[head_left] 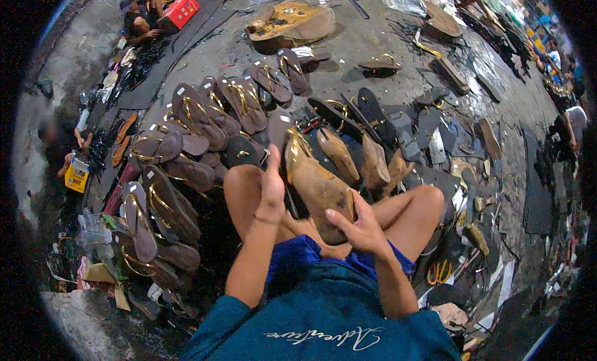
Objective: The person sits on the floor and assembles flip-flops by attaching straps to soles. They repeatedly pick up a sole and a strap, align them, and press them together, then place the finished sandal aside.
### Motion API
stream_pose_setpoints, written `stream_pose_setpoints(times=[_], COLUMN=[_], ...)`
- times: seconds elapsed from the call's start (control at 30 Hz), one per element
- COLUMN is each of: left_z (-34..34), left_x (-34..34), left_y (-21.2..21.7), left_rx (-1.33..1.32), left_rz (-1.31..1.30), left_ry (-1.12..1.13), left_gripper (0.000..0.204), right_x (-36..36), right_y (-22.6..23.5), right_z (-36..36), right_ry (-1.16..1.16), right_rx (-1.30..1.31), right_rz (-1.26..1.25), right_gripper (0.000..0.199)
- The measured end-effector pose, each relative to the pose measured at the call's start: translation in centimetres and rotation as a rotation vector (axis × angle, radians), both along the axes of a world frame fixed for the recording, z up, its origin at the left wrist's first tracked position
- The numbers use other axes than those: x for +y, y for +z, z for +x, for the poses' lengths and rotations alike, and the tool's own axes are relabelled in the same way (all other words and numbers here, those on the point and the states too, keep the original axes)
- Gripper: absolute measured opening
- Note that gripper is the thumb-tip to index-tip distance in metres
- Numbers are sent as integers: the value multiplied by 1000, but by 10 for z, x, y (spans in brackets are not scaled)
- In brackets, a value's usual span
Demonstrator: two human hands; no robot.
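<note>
Concrete floor point(373, 44) | right hand point(357, 227) grips wooden last point(320, 190) | left hand point(272, 190) open

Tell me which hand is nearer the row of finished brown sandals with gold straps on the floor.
Left. The left hand is raised beside the wooden shoe form, on the side of the sandal row; the right hand cups the form's near end, farther away.

Grey concrete floor point(373, 44) carries everything here: brown sandals with gold straps point(205, 112) fanned out at ten o'clock, a round wooden block point(292, 22) at twelve, dark soles point(429, 124) scattered at two, black sheets point(535, 193) at three.
</note>
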State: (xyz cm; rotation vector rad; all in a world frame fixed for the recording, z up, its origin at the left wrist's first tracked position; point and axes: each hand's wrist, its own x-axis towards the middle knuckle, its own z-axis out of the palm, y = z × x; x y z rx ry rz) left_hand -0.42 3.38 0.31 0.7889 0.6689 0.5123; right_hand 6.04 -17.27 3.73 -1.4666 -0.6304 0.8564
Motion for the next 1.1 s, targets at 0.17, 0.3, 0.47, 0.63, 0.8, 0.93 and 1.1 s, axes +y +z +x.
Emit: stream_pose_setpoints(times=[0.17, 0.3, 0.47, 0.63, 0.8, 0.93, 1.1], left_z=[56, 68, 82, 76, 31, 5, -46], left_x=[136, 227, 169, 63, 45, 19, -32], left_y=[22, 5, -37, -51, 0, 17, 47], left_rx=[-33, 143, 302, 289, 81, 199, 201], left_rz=[157, 74, 266, 436, 121, 237, 488], left_ry=[81, 368, 112, -163, 33, -86, -170], left_gripper=[60, 66, 79, 48, 97, 57, 37], right_x=[27, 64, 108, 116, 68, -10, -40], right_y=[-106, -114, -155, -178, -91, -60, -5], right_z=[31, 42, 165, 183, 44, -27, -8], right_ry=[-43, 40, -380, -330, -266, 37, -249], right_rx=[-381, -579, -1155, -1077, -1175, -1138, -504], right_rz=[-329, -479, -607, -507, -51, 127, 71], right_gripper=[55, 51, 43, 30, 37, 47, 59])
